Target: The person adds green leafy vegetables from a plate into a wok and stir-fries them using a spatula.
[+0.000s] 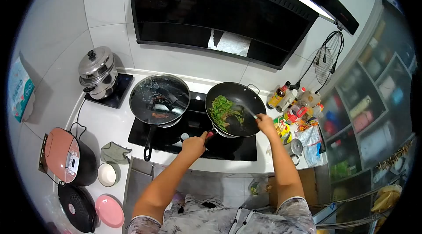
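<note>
My left hand [193, 147] is closed around the handle [211, 134] of a black wok [241, 94] on the right side of the cooktop. Chopped leafy greens [223, 110] lie in the wok, mostly toward its left side, with some brownish bits among them. In my right hand [265, 125], at the wok's right rim, is the handle of a spatula [250, 112]. It slants down into the wok beside the greens, and its working end is hard to make out.
Left of the wok, a long-handled pan [140, 110] sits on the black cooktop [193, 149]. Sauce bottles [278, 96] and packets crowd the counter at right. A steamer pot [97, 73], rice cooker [66, 155], cloth [115, 152], bowl [107, 174] and pink plate [110, 211] stand at left. The range hood [211, 14] hangs above.
</note>
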{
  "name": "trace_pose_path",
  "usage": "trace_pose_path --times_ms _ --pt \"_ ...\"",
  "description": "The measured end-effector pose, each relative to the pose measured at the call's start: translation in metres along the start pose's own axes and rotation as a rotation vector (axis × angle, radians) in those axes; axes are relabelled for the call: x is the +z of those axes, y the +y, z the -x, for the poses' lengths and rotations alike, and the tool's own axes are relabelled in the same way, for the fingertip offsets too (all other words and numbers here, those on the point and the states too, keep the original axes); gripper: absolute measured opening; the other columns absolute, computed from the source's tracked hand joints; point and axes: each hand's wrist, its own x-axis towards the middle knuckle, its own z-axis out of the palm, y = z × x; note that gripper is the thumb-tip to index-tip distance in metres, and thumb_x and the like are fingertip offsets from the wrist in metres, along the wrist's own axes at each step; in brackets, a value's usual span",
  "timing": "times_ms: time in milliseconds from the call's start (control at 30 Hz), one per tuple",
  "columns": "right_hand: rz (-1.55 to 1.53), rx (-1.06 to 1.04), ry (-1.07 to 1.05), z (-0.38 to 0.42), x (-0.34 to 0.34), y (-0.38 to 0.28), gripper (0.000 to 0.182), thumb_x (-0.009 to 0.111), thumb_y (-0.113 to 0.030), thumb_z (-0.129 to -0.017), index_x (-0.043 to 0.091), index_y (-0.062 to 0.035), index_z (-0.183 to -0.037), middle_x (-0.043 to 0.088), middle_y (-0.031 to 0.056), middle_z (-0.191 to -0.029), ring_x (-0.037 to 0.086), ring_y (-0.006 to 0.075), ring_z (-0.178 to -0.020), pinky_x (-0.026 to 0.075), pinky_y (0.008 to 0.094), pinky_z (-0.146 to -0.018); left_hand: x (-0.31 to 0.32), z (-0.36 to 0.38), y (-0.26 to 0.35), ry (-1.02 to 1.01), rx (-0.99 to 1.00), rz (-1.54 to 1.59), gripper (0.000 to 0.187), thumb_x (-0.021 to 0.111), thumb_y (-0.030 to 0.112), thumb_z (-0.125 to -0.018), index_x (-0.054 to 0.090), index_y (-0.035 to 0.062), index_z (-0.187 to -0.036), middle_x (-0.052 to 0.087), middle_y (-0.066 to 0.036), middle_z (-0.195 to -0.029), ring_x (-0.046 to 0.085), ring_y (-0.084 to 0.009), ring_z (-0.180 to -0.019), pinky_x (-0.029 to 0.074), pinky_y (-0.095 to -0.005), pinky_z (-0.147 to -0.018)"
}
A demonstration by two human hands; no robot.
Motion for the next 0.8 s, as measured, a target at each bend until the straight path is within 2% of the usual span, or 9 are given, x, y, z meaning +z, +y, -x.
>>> trace_pose_path --times_ms 200,333,400,433,500,533,633,700,800 --pt "-0.016 0.1 0.215 -0.021 0.025 0.018 0.027 0.054 -0.018 -0.081 0.063 -0.0045 -0.102 0.061 0.0219 -0.098 0.059 0.0382 -0.093 0.046 0.0424 -0.084 0.001 0.001 -0.001 0.031 0.013 0.012 0.056 0.062 0.015 -0.071 0.048 0.0128 -0.125 0.065 -0.013 -0.074 0.064 -0.0283 -0.065 0.05 -0.0403 -0.056" --pt "0.098 0.12 0.055 -0.016 0.026 0.009 0.029 0.052 -0.018 -0.082 0.061 -0.0036 -0.105 0.062 0.0237 -0.096 0.061 0.0377 -0.084 0.049 0.042 -0.078 0.001 0.001 -0.002 0.044 0.016 0.004 0.057 0.063 0.014 -0.07 0.048 0.0131 -0.125 0.065 -0.012 -0.073 0.064 -0.0285 -0.065 0.051 -0.0395 -0.057" --pt "0.006 0.192 -0.193 0.008 -0.004 -0.012 0.029 0.052 -0.019 -0.083 0.061 -0.0044 -0.106 0.064 0.0193 -0.082 0.063 0.0288 -0.062 0.051 0.0385 -0.056 0.004 0.001 -0.003 0.051 0.023 0.012 0.057 0.063 0.014 -0.07 0.048 0.0131 -0.125 0.065 -0.012 -0.073 0.064 -0.0287 -0.065 0.051 -0.0393 -0.057" --pt "0.01 0.194 -0.198 0.016 -0.018 -0.022 0.029 0.052 -0.019 -0.083 0.061 -0.0044 -0.106 0.064 0.0193 -0.082 0.063 0.0288 -0.062 0.051 0.0385 -0.056 0.004 0.0 -0.003 0.063 0.033 0.017 0.057 0.063 0.015 -0.07 0.048 0.0131 -0.125 0.065 -0.012 -0.073 0.064 -0.0289 -0.065 0.051 -0.0392 -0.057" --pt "-0.281 0.339 -0.341 0.029 -0.036 -0.033 0.029 0.051 -0.018 -0.082 0.062 -0.0043 -0.105 0.064 0.0217 -0.085 0.064 0.0314 -0.06 0.051 0.0381 -0.054 0.002 0.002 -0.003 0.053 0.032 0.021 0.058 0.064 0.015 -0.07 0.048 0.013 -0.125 0.065 -0.012 -0.073 0.064 -0.0291 -0.065 0.051 -0.0389 -0.057" --pt "-0.285 0.314 -0.31 0.026 -0.035 -0.028 0.029 0.052 -0.021 -0.083 0.062 -0.0045 -0.104 0.064 0.0208 -0.082 0.062 0.0278 -0.055 0.049 0.0367 -0.048 0.0 0.001 -0.002 0.052 0.033 0.017 0.058 0.064 0.016 -0.07 0.047 0.0129 -0.126 0.065 -0.012 -0.073 0.064 -0.0292 -0.065 0.051 -0.0386 -0.057" --pt "-0.22 0.272 -0.083 0.004 -0.017 -0.011 0.028 0.052 -0.02 -0.082 0.063 -0.0056 -0.103 0.064 0.0211 -0.083 0.063 0.0287 -0.056 0.049 0.0373 -0.049 -0.002 0.0 -0.001 0.009 0.012 0.016 0.059 0.065 0.018 -0.07 0.047 0.0124 -0.127 0.065 -0.012 -0.073 0.064 -0.029 -0.065 0.051 -0.0381 -0.057" --pt "-0.184 0.303 -0.055 -0.019 0.006 0.002 0.027 0.052 -0.021 -0.082 0.064 -0.0069 -0.103 0.064 0.0206 -0.086 0.063 0.0293 -0.058 0.051 0.0374 -0.053 -0.003 0.0 -0.001 0.014 0.023 0.018 0.06 0.065 0.018 -0.07 0.046 0.0121 -0.127 0.065 -0.012 -0.073 0.064 -0.0288 -0.065 0.05 -0.0382 -0.057" --pt "-0.063 0.04 0.19 -0.068 0.085 0.037 0.026 0.055 -0.022 -0.082 0.065 -0.008 -0.102 0.065 0.0213 -0.086 0.065 0.0277 -0.065 0.052 0.0371 -0.06 0.001 -0.001 -0.004 0.003 0.019 0.016 0.061 0.064 0.019 -0.072 0.044 0.014 -0.129 0.065 -0.012 -0.074 0.064 -0.0297 -0.066 0.05 -0.0398 -0.057"
